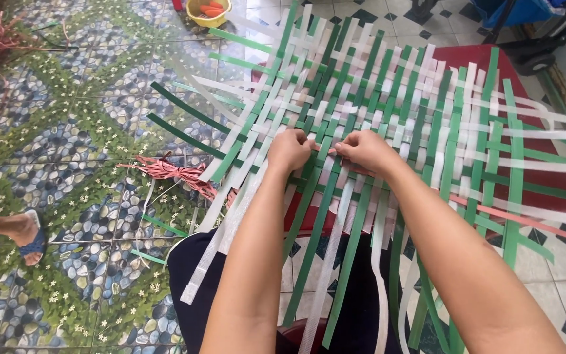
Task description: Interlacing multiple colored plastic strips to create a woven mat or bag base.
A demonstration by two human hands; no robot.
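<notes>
A flat woven mat of green and white plastic strips lies over a red surface in front of me. Its loose strip ends hang down over my dark lap. My left hand is closed, pinching strips at the mat's near edge. My right hand pinches a strip right beside it, a thumb's width away. A pink strip runs out from the weave toward the lower right.
A bundle of red-pink strips lies on the pebble-and-flower patterned floor at my left. A yellow bowl stands at the top. Another person's sandalled foot is at the left edge. A wheeled blue cart stands at the upper right.
</notes>
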